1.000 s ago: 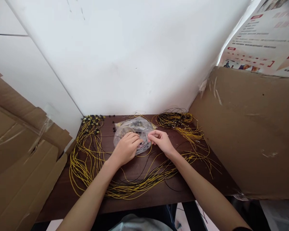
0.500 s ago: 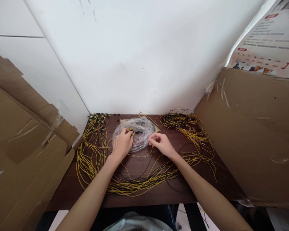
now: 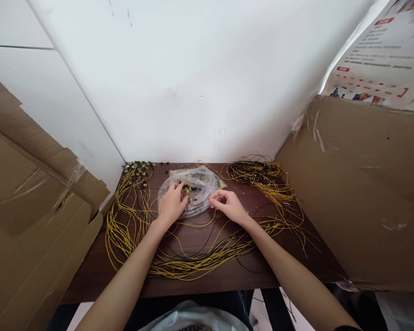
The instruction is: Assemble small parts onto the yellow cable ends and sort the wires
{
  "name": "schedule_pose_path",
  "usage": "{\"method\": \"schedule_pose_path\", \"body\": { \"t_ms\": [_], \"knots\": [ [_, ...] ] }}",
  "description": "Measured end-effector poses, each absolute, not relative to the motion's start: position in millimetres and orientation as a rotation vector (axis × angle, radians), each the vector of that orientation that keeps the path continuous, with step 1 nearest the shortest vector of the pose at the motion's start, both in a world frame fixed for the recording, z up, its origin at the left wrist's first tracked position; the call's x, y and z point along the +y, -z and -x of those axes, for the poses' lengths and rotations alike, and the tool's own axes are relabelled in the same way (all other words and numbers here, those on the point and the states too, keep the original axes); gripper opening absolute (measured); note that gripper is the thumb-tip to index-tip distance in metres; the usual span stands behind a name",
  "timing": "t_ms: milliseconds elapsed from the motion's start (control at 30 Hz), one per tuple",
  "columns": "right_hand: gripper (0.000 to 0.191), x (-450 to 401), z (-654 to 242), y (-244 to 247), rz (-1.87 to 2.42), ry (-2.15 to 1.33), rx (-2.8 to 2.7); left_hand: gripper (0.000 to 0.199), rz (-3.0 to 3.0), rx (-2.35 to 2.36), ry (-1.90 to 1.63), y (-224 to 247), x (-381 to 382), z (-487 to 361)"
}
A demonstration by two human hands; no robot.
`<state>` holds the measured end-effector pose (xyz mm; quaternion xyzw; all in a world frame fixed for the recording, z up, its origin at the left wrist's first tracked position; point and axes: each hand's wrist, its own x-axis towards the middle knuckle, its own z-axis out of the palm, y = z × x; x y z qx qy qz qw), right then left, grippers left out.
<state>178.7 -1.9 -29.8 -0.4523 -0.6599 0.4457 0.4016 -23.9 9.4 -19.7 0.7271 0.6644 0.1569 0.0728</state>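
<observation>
A clear plastic bag [image 3: 212, 181] lies with its mouth open on the table, and small yellow-and-black connectors [image 3: 189, 189] show inside. My left hand [image 3: 170, 204] rests at the bag's left side, its thumb and fingers apart over the connectors. Opposite it, at the bag's right edge, my right hand [image 3: 230, 207] has thumb and fingertips pinched on a thin wire [image 3: 214, 216]. Its tip is too small to make out. Yellow and black wires [image 3: 193, 266] sweep in a long bundle below both hands and forearms.
Wires with connectors on their ends [image 3: 136, 172] are heaped at the back left. A coil of yellow and black wires [image 3: 255, 170] lies at the back right. Cardboard sheets [image 3: 359, 193] stand on both sides, and a white wall [image 3: 200, 82] closes off the back.
The fingers of my left hand have spread apart over the connectors in the bag. My right hand keeps its pinch in nearly the same place. The whole view has shifted slightly.
</observation>
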Motion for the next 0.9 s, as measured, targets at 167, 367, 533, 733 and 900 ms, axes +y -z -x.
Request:
{"method": "schedule_pose_path", "body": {
  "t_ms": [167, 367, 533, 733, 900],
  "knots": [
    [0.018, -2.1, -178.8, 29.3, 1.135, -1.126, -1.670, 0.046, -2.129, 1.968, -0.559, 22.9, 13.0, 27.1],
    [0.017, -2.6, -178.1, 28.8, 1.156, -1.116, -1.683, 0.038, -2.191, 2.049, -0.584, 24.3, 12.9, 24.5],
    [0.015, -3.3, -177.9, 25.8, 1.172, -1.078, -1.712, 0.038, -2.287, 2.093, -0.474, 24.1, 16.3, 21.5],
    [0.015, -5.0, -178.2, 24.1, 1.182, -1.076, -1.730, 0.035, -2.299, 2.124, -0.480, 27.2, 18.4, 20.5],
    [0.016, -4.3, -178.9, 26.4, 1.185, -1.051, -1.751, 0.028, -2.236, 2.150, -0.563, 27.9, 16.8, 20.3]
  ]
}}
